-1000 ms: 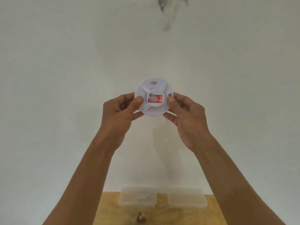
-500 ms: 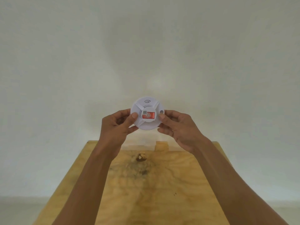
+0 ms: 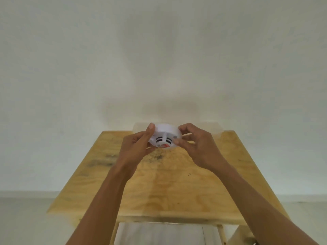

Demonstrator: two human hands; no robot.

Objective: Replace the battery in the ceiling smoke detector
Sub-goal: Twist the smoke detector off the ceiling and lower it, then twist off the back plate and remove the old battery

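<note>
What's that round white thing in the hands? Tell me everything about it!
It is a smoke detector, a round, flat disc that looks like smooth white plastic. Its middle part has dark slots, a white rib runs across it, and there is a red and white label. It is tilted, held in the air above a wooden table. The left hand grips its left edge, thumb on the rim, and the right hand pinches its right edge. Nothing else touches it.

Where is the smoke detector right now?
In the head view the smoke detector sits centre frame, gripped between the left hand and right hand, held over the far end of the wooden table.
</note>
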